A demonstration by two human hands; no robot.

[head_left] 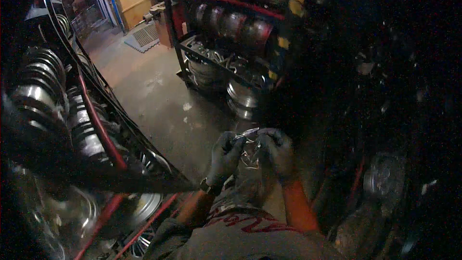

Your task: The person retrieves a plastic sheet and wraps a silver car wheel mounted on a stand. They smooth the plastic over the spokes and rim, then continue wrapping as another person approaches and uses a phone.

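My left hand, in a dark grey glove with a watch at the wrist, pinches one end of a small, thin, shiny silvery strip in front of my body. At its other end, my right hand, gloved alike, has its fingers bent and closed around it. The strip looks like metal or glossy wrapping; the dim light hides its exact kind. Just below, between the hands, several crumpled bright glints show. Whether they belong to the strip I cannot tell.
Silvery wheel rims fill a rack with red rails along my left. Another rack ahead holds more rims, with a loose rim at its foot. Concrete floor runs between them toward a mat. Deep shadow covers the right.
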